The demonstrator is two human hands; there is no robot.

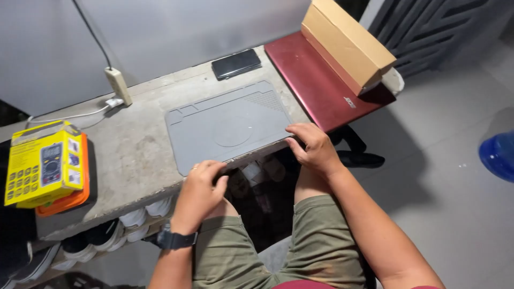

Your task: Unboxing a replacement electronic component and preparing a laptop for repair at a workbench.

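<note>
Concrete bench point(134, 144): grey mat point(227, 126) long axis along edge, both hands gripping.

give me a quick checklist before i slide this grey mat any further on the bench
1. Grip on the grey mat: left hand and right hand both hold its near edge. ok
2. Mat lying flat on the concrete bench: ok, nothing on top of it.
3. Space behind: black phone lies just past the far edge, apart from the mat. ok for now
4. Space to the right: red laptop sits close by the mat's right edge, with a cardboard box on it. not ok, tight
5. Space to the left: yellow meter package is well apart. ok
6. Power strip cable under the mat: cannot tell
</note>
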